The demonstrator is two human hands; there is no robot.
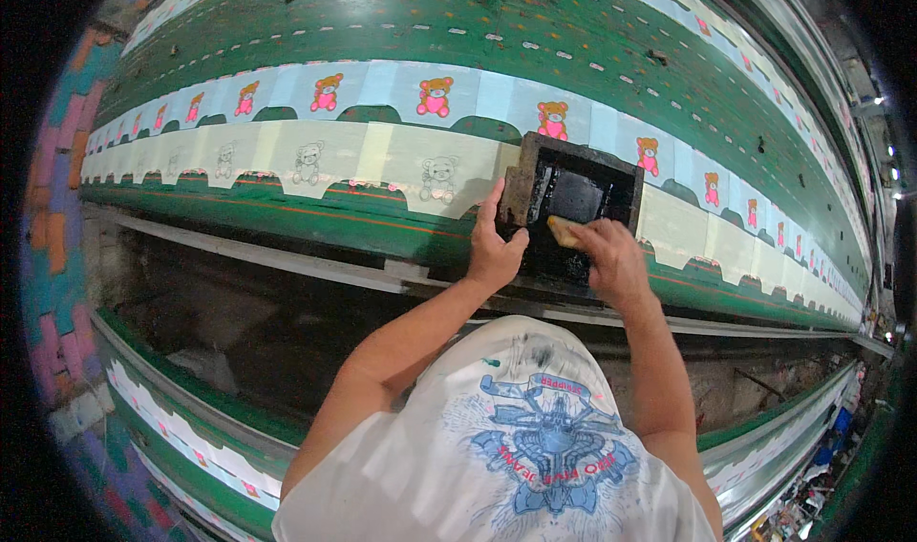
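Observation:
A small dark screen-printing frame point(519, 193) with raised wooden sides lies on a row of pale yellow cut pieces point(394, 155). Black ink coats its inside. Gripping the frame's left side is my left hand point(495, 257), thumb toward me and a finger stretched along the edge. Inside the frame, my right hand point(616, 257) is closed around a small tan squeegee point(565, 233), which is tilted over the inky mesh. Left of the frame, the yellow pieces carry black bear outlines; to its right no outlines show on them.
Behind the yellow row runs a row of light blue pieces point(377, 88) with brown bears holding pink hearts. Both lie on a long green table point(382, 41) with a pale front rail point(287, 258). Another green table point(205, 418) stands lower left. Small dark clumps dot the far surface.

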